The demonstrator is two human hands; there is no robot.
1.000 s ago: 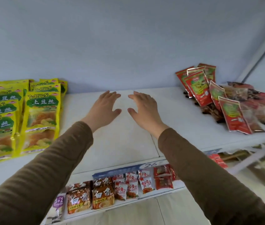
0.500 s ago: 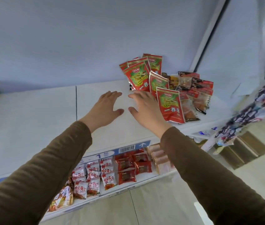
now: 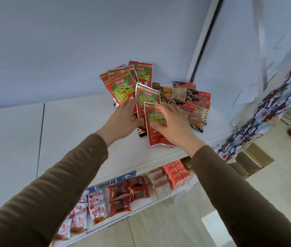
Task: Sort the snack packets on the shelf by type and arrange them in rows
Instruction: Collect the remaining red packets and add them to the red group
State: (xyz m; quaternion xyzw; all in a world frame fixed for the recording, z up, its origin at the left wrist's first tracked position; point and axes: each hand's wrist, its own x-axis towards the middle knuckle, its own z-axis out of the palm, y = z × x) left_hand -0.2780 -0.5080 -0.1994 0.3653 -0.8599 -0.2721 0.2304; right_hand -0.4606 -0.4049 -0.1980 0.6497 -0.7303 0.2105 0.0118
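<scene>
A loose heap of red snack packets with green pictures point(image 3: 121, 86) lies at the right end of the white shelf point(image 3: 70, 132). One red packet point(image 3: 147, 96) leans in the middle and another point(image 3: 157, 139) lies flat in front. Clear packets with dark red headers point(image 3: 197, 102) are piled to their right, with small dark packets point(image 3: 165, 93) behind. My left hand point(image 3: 123, 122) touches the left edge of the middle red packet, fingers apart. My right hand point(image 3: 174, 125) rests spread on the front red packet and covers its upper half.
The shelf's left part is bare white board. A lower shelf holds rows of small red and white packets point(image 3: 94, 209), dark red packets point(image 3: 128, 195) and red boxes point(image 3: 176, 173). A wall upright point(image 3: 203, 41) stands right of the heap. Hanging packet strips point(image 3: 269, 111) blur at the right.
The view swung right, away from the yellow packets. Both hands moved forward and right from the bare shelf onto the red packets.
</scene>
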